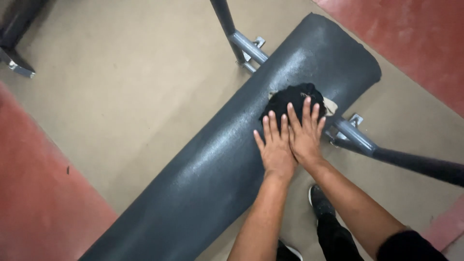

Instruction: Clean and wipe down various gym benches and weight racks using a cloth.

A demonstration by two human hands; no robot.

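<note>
A long dark grey padded bench top (212, 169) runs diagonally from the lower left to the upper right. On it, near its upper right end, lies a crumpled black cloth (288, 99) over a torn patch showing pale padding (331, 104). My left hand (274, 147) and my right hand (305, 130) lie flat side by side on the bench, palms down, fingers spread. The fingertips of both rest on the cloth's near edge. Neither hand grips anything.
Grey metal frame tubes (247, 46) pass under the bench at the top, and another tube (386, 154) runs off to the right. The floor is tan (121, 87) with red areas (38, 203) left and top right. My dark shoe (319, 198) stands beside the bench.
</note>
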